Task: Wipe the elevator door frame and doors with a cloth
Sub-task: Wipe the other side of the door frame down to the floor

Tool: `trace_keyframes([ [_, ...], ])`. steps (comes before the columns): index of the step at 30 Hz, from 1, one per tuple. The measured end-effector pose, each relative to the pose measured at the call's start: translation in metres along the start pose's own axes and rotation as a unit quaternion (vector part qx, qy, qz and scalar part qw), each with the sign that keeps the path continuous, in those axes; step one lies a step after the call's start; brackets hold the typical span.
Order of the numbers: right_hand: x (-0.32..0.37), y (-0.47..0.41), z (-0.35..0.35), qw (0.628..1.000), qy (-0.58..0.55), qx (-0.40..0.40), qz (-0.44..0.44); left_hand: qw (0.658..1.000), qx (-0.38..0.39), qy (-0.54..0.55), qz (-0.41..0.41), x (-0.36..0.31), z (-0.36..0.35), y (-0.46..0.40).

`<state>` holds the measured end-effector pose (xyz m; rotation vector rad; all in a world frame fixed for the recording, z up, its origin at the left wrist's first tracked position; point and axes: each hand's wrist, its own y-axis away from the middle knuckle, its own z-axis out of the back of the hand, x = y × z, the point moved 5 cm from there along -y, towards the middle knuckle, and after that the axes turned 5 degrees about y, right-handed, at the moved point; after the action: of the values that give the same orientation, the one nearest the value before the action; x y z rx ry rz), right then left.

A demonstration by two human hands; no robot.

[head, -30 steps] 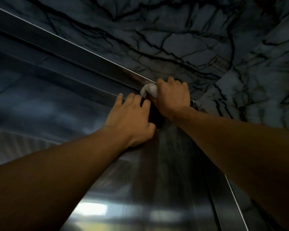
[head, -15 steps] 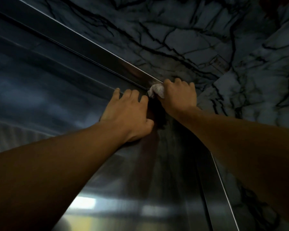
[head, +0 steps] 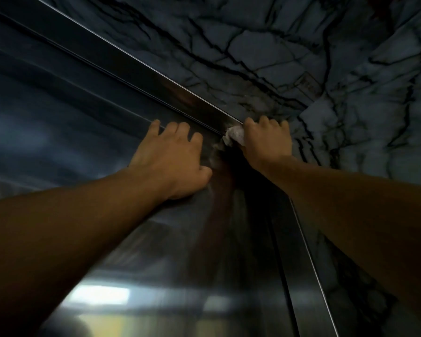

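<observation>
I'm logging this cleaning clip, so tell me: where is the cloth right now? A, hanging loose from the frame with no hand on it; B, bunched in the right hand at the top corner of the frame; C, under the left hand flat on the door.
B: the white cloth pokes out of the right hand, which presses it against the metal door frame at the upper corner, while the left hand rests bare on the door.
</observation>
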<state>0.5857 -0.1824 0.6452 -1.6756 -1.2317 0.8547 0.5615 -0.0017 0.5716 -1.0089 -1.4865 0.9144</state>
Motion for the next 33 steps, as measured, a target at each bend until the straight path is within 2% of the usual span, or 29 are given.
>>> trace_keyframes([
  [5, -0.008, 0.011, -0.012, 0.998, 0.056, 0.024, 0.003, 1.000, 0.003, -0.005, -0.001, -0.003, -0.001, 0.002],
  [11, -0.002, 0.007, -0.004, 0.996, 0.061, 0.063, 0.016, 1.000, -0.006, -0.003, 0.000, -0.001, 0.000, 0.002],
  [17, 0.005, 0.017, 0.006, 0.988, 0.139, 0.030, 0.065, 1.000, -0.005, 0.004, 0.001, -0.005, 0.001, 0.003],
  [26, 0.009, 0.021, 0.006, 0.992, 0.120, -0.018, 0.046, 1.000, -0.014, 0.004, 0.005, -0.003, 0.001, 0.001],
  [30, 0.018, 0.020, -0.002, 0.990, 0.120, 0.014, 0.072, 1.000, -0.018, 0.005, 0.010, 0.000, -0.001, 0.002],
  [33, 0.016, 0.018, -0.003, 0.992, 0.105, 0.047, 0.051, 1.000, -0.020, 0.000, 0.008, -0.001, -0.001, 0.003],
])
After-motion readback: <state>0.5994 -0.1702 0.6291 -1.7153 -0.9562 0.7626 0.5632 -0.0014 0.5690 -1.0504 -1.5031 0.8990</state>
